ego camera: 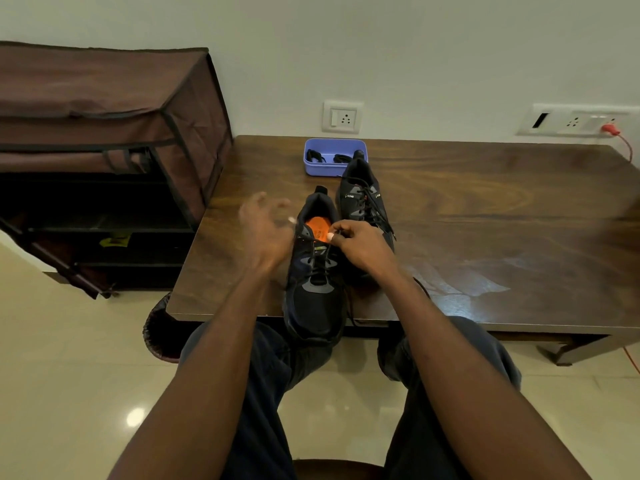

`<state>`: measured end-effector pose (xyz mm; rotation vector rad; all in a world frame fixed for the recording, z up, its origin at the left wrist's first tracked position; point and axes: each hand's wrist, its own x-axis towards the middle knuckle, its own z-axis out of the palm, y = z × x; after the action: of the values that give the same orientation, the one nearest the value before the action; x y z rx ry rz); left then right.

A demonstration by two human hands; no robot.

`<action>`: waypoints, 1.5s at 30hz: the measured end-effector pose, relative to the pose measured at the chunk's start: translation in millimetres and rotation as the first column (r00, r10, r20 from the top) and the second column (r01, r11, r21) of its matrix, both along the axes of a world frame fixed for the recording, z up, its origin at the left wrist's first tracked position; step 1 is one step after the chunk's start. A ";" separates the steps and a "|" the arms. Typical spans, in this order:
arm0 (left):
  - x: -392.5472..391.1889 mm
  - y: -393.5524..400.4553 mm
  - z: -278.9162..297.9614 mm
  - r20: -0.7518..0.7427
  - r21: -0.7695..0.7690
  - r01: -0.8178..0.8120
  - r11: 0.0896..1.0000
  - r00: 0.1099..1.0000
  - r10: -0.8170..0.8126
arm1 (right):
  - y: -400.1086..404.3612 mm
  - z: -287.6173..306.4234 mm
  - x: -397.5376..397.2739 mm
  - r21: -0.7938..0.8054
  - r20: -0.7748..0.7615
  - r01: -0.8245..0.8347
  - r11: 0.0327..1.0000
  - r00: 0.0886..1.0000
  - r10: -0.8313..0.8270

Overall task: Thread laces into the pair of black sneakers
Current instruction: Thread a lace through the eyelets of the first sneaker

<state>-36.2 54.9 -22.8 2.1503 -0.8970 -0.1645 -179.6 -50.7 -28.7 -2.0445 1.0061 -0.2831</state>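
Observation:
Two black sneakers stand on a dark wooden table (485, 220). The near sneaker (313, 306) sits at the front edge, its toe over the rim, with an orange insole showing. A black lace (320, 263) crosses its lower eyelets. My right hand (360, 249) pinches that lace at the shoe's upper right eyelets. My left hand (265, 233) hovers at the shoe's left side, blurred, fingers flared upward; whether it holds a lace end is unclear. The far sneaker (360, 199) stands just behind and to the right, fully laced.
A purple plastic tray (311, 166) holding black laces (315, 155) sits behind the sneakers near the wall. A brown fabric shoe rack (104, 133) stands left of the table. A dark basket (159, 327) is under the table's left corner. My knees are below the front edge.

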 end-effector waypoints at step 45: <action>-27.8 -3.6 4.1 -0.491 0.138 0.450 0.882 0.805 -0.333 | -7.6 -6.8 2.1 0.186 0.089 0.026 0.982 0.995 -0.043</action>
<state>-64.0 51.3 -18.7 1.9797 -1.0690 -1.0038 -177.5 -58.3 -35.6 -1.8319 0.9741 -0.2886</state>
